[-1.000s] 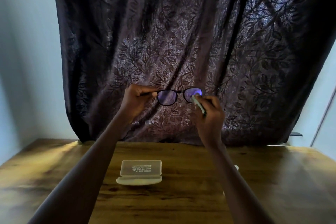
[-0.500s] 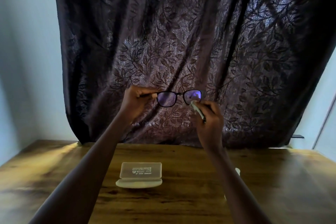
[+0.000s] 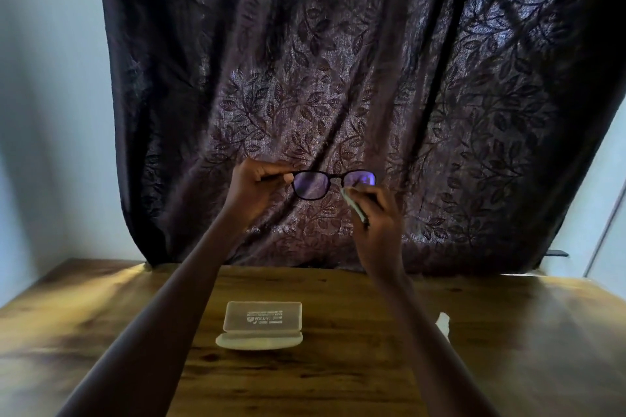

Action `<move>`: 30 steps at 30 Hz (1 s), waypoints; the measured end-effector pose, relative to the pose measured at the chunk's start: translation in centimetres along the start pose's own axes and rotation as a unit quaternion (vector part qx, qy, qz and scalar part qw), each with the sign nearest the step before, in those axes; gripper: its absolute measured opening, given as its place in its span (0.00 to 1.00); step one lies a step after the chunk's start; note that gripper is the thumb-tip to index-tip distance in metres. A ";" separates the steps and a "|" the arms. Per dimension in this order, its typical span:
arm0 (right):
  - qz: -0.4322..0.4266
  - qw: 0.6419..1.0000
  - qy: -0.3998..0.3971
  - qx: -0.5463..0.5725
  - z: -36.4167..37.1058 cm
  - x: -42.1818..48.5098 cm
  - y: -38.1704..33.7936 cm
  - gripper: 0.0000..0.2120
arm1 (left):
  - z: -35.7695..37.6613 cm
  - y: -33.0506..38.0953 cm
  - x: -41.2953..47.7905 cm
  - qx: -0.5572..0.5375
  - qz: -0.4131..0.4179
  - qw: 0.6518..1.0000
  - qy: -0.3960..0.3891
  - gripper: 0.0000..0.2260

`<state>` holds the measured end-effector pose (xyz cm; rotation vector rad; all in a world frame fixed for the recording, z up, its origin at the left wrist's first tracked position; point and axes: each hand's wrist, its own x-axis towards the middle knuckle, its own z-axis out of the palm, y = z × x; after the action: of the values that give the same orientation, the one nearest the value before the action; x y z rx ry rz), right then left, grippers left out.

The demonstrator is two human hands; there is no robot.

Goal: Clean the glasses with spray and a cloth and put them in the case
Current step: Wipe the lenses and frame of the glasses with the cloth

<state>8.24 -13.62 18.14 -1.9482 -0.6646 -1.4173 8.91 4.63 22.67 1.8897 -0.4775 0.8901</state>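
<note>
I hold dark-framed glasses (image 3: 311, 183) up in front of the curtain, their lenses tinted purple. My left hand (image 3: 255, 188) pinches the left end of the frame. My right hand (image 3: 379, 213) pinches a pale folded cloth (image 3: 354, 205) against the right lens, covering its lower part. Below, an open translucent glasses case (image 3: 262, 325) lies on the wooden table (image 3: 305, 382), lid up with printed text. A white object (image 3: 443, 323), perhaps the spray bottle, shows just beyond my right forearm, mostly hidden.
A dark leaf-patterned curtain (image 3: 338, 78) hangs behind the table's far edge. Pale walls stand to the left and right. A small dark ledge (image 3: 557, 252) juts out at the right by the curtain's hem.
The glasses and both hands stay nearly in place. My right hand with the cloth has slid slightly along the right lens.
</note>
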 end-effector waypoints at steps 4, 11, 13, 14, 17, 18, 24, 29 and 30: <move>0.031 0.999 0.031 -0.007 -1.0 0.8 0.6 0.13 | -0.2 -0.1 0.2 0.004 -0.004 1.000 -0.004 0.11; 0.010 0.998 0.063 -0.001 -0.4 2.9 -0.6 0.11 | 0.6 1.0 0.4 0.004 0.018 1.000 -0.002 0.11; -0.001 1.000 0.026 0.008 -0.1 1.6 -0.6 0.14 | 0.6 1.0 0.4 0.006 0.022 1.000 -0.003 0.11; -0.006 1.000 0.010 0.009 -0.2 0.9 -0.4 0.15 | 0.5 1.0 0.4 0.003 0.023 1.000 -0.006 0.11; 0.001 1.000 0.004 0.004 -0.8 -0.3 0.6 0.16 | 0.0 0.7 0.3 -0.012 0.021 1.000 -0.015 0.11; 0.013 1.000 0.016 -0.002 -1.1 -0.1 1.0 0.16 | -0.2 0.7 0.3 -0.009 0.020 1.000 -0.015 0.11; 0.041 0.995 0.095 -0.015 -1.2 3.0 0.8 0.11 | 0.3 0.8 0.7 -0.022 0.017 0.999 -0.015 0.11; -0.002 0.999 0.050 0.000 -0.2 2.4 -0.2 0.13 | 0.7 0.3 0.8 -0.039 0.017 0.999 -0.004 0.11; -0.010 0.999 0.036 0.003 -0.1 1.7 -0.1 0.13 | 0.6 0.2 0.7 -0.039 0.016 0.999 -0.004 0.11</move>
<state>8.59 -13.55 19.84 -1.8810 -0.6561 -1.4883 9.45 4.04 23.18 1.8191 -0.5414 0.8721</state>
